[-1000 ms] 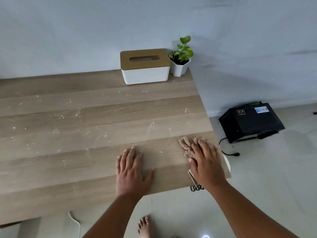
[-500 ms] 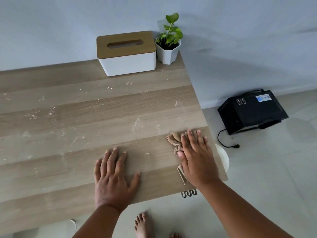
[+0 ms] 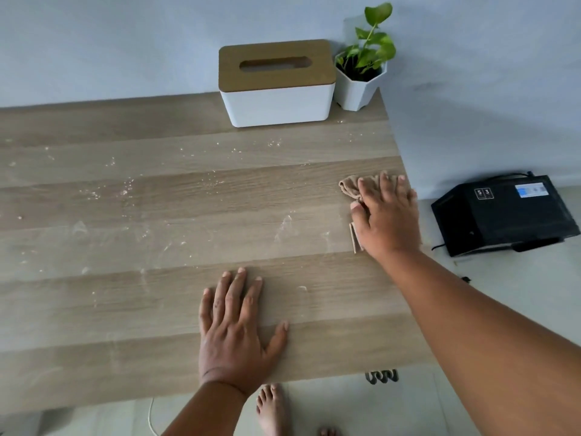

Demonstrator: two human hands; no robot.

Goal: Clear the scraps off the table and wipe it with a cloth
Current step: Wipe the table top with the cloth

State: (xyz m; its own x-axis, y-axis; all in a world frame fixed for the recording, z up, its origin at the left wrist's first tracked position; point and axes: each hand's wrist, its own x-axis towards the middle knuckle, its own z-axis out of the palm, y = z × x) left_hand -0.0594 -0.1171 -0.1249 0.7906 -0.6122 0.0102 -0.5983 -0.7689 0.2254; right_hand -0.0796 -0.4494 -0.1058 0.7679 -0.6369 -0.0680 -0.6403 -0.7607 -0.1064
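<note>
A wooden table [image 3: 94, 325] fills the left and centre of the view. Pale crumbs and dusty smears [image 3: 125, 187] are scattered over its middle and far parts. My right hand [image 3: 386, 215] presses flat on a crumpled beige cloth [image 3: 350, 185] near the table's right edge; most of the cloth is hidden under the palm. My left hand [image 3: 235, 328] lies flat on the bare wood near the front edge, fingers spread, holding nothing.
A white tissue box with a wooden lid [image 3: 276, 81] and a small potted plant [image 3: 361, 73] stand at the back right against the wall. A black device [image 3: 503, 215] with a cable lies on the floor to the right. Bare feet [image 3: 272, 407] show below the front edge.
My right hand has slid the cloth away from the front edge, farther up along the table's right side. My left hand has stayed flat on the wood. The camera view has shifted.
</note>
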